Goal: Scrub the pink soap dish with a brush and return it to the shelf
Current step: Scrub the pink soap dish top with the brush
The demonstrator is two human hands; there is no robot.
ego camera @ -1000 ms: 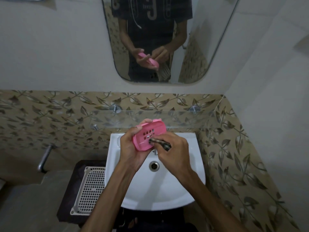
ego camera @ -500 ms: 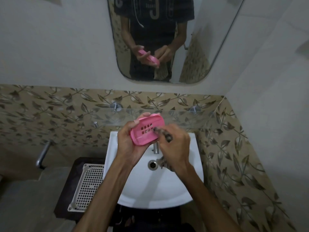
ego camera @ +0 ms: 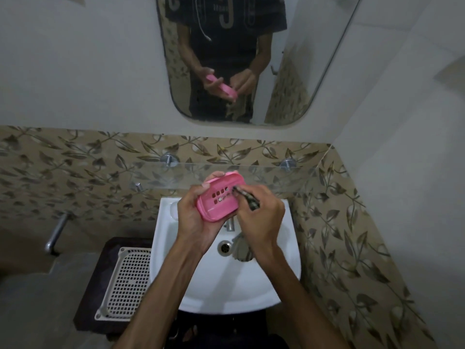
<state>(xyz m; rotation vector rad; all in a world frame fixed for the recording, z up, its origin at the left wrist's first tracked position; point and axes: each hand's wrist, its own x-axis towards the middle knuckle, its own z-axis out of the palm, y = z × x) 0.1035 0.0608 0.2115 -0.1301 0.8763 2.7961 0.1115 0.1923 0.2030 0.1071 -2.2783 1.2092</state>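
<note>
My left hand [ego camera: 195,217] grips the pink soap dish [ego camera: 221,199] from below and the left, tilted with its slotted inside facing me. It hovers over the back of the white sink [ego camera: 226,285]. My right hand [ego camera: 261,217] is closed on a thin dark brush [ego camera: 245,196], whose tip touches the dish near the drain slots. Just behind the dish runs the glass shelf [ego camera: 276,175], fixed to the leaf-patterned wall by metal pegs.
A tap [ego camera: 229,224] and a drain [ego camera: 224,247] lie under my hands. A white perforated tray [ego camera: 125,280] rests on a dark stand left of the sink. A mirror [ego camera: 239,59] hangs above. A metal pipe [ego camera: 56,231] juts from the left wall.
Both hands and the dish have risen slightly toward the shelf. The brush tip has shifted across the slotted inside of the dish.
</note>
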